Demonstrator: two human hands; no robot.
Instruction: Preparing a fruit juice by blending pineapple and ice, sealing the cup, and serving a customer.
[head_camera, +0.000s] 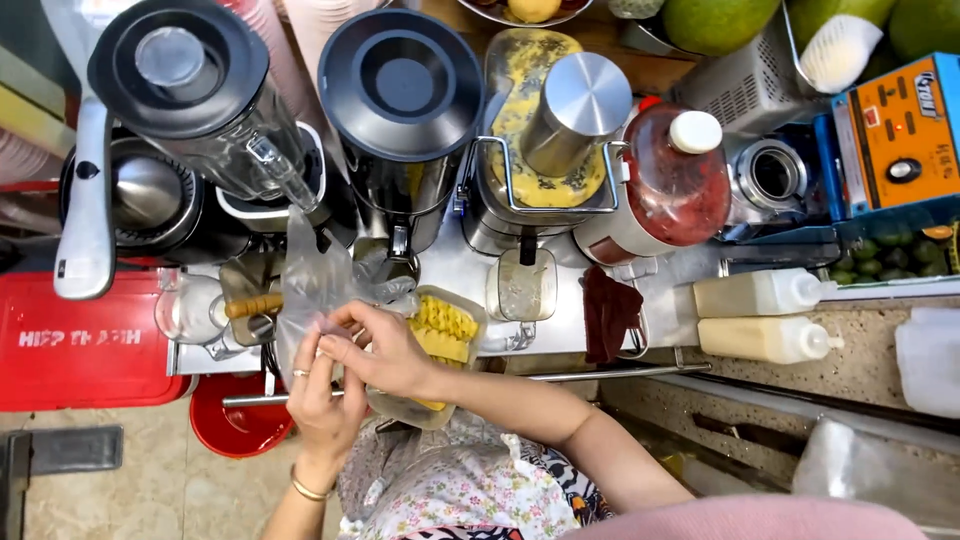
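Clear plastic bag (315, 290) pinched between both hands' grip, left hand (322, 395), right hand (385, 352).

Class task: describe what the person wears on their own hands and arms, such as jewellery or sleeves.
The left hand has a thin ring on one finger and a gold-coloured bangle at the wrist. The right hand shows no jewellery. Both forearms are bare, with no sleeves in view.

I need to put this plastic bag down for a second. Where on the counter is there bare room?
There is little room. One bare steel strip lies between the black jug's base and the small glass; another patch sits between the dark red cloth and the two squeeze bottles. Around both hands the fruit tub and blenders crowd in.
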